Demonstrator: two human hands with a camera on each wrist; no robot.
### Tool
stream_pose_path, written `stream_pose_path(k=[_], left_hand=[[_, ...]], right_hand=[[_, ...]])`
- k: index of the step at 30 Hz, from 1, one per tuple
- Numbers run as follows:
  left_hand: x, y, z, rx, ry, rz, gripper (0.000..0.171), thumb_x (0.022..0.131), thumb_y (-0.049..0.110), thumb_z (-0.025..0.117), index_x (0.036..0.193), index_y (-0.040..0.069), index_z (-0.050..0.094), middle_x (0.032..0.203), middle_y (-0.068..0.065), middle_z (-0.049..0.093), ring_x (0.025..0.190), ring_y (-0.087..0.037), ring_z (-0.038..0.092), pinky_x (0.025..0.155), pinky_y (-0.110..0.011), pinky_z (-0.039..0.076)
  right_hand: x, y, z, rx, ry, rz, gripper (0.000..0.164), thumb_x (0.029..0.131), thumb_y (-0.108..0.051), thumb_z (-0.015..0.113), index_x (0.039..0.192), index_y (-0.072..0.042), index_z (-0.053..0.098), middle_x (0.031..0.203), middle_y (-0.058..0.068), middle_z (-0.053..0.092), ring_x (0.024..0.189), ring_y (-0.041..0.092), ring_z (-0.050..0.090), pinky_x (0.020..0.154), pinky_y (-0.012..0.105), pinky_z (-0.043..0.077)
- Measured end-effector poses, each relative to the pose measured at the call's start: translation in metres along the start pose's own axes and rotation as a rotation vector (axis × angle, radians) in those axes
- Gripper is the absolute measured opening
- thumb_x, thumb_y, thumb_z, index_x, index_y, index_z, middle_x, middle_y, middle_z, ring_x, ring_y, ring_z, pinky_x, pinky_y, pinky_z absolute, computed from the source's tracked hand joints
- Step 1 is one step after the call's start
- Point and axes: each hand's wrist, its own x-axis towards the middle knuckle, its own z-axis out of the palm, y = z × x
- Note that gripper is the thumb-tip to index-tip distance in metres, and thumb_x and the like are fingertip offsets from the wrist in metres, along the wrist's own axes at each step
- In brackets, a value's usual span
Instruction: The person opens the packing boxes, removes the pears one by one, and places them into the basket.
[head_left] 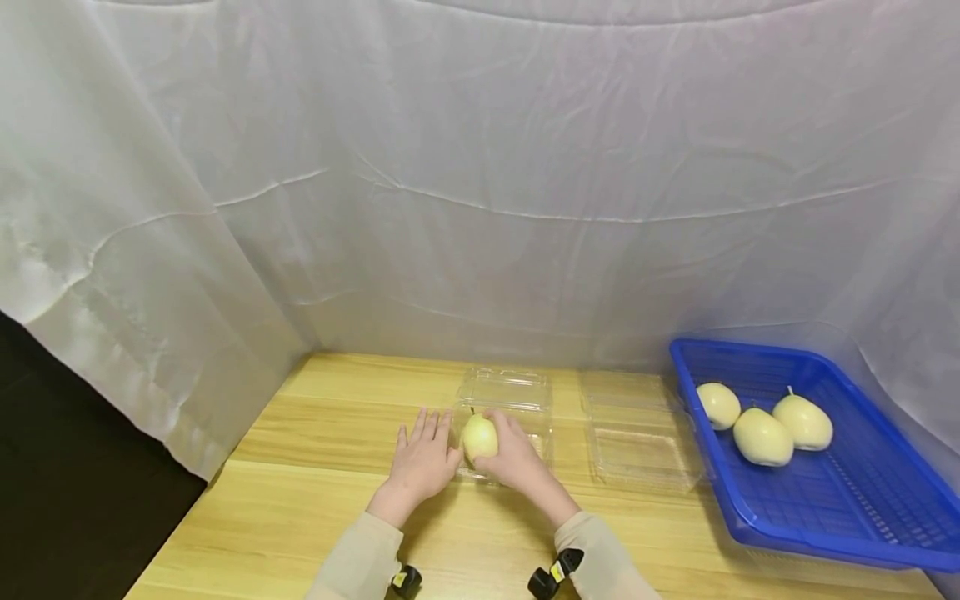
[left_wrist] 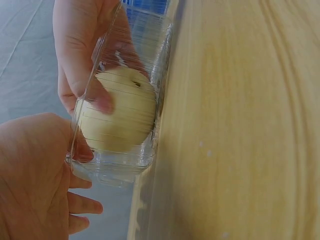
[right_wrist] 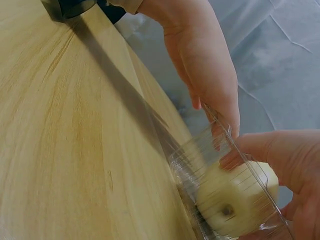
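Observation:
In the head view my right hand (head_left: 519,457) grips a pale yellow pear (head_left: 478,438), thumb on the near side and fingers over the far side. The pear sits inside the left part of a clear plastic clamshell box (head_left: 506,388), whose lid lies folded open toward the curtain. My left hand (head_left: 423,460) rests against the box's left wall with fingers straight. Through the clear wall, the left wrist view shows the pear (left_wrist: 122,112) low in the box, with the right thumb (left_wrist: 102,100) on it. From the right wrist view, the pear's blossom end (right_wrist: 227,210) faces the near wall.
A second open clear clamshell box (head_left: 637,454) lies to the right on the wooden table (head_left: 315,492). Beyond it stands a blue plastic basket (head_left: 832,508) holding three pears (head_left: 763,437). Grey-white curtain (head_left: 480,167) closes off the back and sides.

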Motion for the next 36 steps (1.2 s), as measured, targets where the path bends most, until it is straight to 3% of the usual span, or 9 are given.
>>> stream_pose_path(k=[4, 12, 21, 36], left_hand=[[0.0001, 0.0009, -0.0009, -0.002, -0.005, -0.002, 0.062, 0.098, 0.036, 0.04, 0.153, 0.009, 0.028, 0.158, -0.019, 0.03, 0.151, -0.038, 0.013, 0.12, -0.066, 0.008], [0.0002, 0.0007, -0.0006, 0.0, -0.006, -0.001, 0.063, 0.098, 0.036, 0.04, 0.153, 0.008, 0.029, 0.158, -0.02, 0.031, 0.151, -0.038, 0.014, 0.12, -0.066, 0.008], [-0.001, 0.0, 0.0004, -0.011, 0.002, -0.002, 0.062, 0.098, 0.034, 0.04, 0.152, 0.007, 0.03, 0.157, -0.021, 0.032, 0.15, -0.039, 0.016, 0.119, -0.067, 0.009], [-0.0013, 0.0015, -0.0001, -0.028, 0.003, -0.007, 0.062, 0.097, 0.032, 0.041, 0.153, 0.008, 0.029, 0.158, -0.02, 0.03, 0.151, -0.039, 0.014, 0.12, -0.066, 0.006]], right_hand=[[0.0, -0.0001, -0.0008, -0.013, 0.015, 0.026, 0.082, 0.064, -0.017, 0.08, 0.137, -0.017, 0.043, 0.124, 0.021, 0.054, 0.088, 0.027, 0.058, 0.061, 0.032, 0.055], [-0.0011, -0.0025, -0.0007, -0.036, 0.028, 0.025, 0.081, 0.064, -0.016, 0.085, 0.134, -0.016, 0.043, 0.123, 0.023, 0.053, 0.093, 0.032, 0.059, 0.066, 0.042, 0.057], [-0.002, -0.0039, -0.0009, -0.036, 0.043, 0.049, 0.082, 0.061, -0.012, 0.083, 0.133, -0.017, 0.043, 0.122, 0.022, 0.053, 0.091, 0.03, 0.057, 0.065, 0.037, 0.054], [-0.0033, -0.0073, -0.006, -0.01, 0.085, 0.01, 0.078, 0.061, -0.012, 0.082, 0.13, -0.013, 0.046, 0.124, 0.024, 0.053, 0.091, 0.03, 0.06, 0.066, 0.038, 0.057]])
